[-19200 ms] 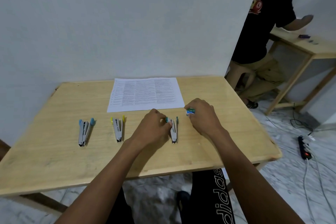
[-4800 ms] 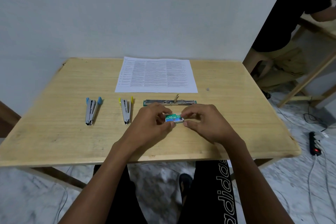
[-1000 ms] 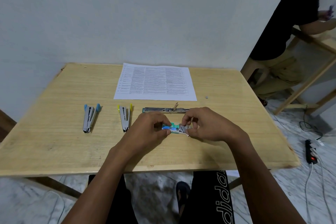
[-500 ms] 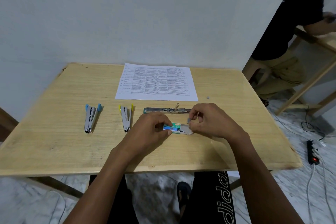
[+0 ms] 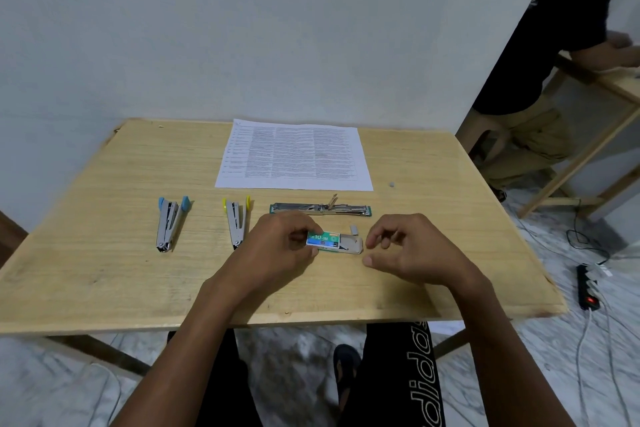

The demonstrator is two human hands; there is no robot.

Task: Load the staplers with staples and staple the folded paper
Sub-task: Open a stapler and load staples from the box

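One staple box end hidden under left hand.

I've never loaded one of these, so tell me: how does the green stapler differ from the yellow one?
The green stapler is swung fully open into one long flat strip lying crosswise; the yellow stapler forms a narrow V opening away from the person. The green stapler has green end trim, the yellow stapler yellow tips. Both are silver metal and lie on the table.

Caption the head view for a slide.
Left hand holds the slid-open staple box on the table; right hand hovers beside it, opened green stapler behind.
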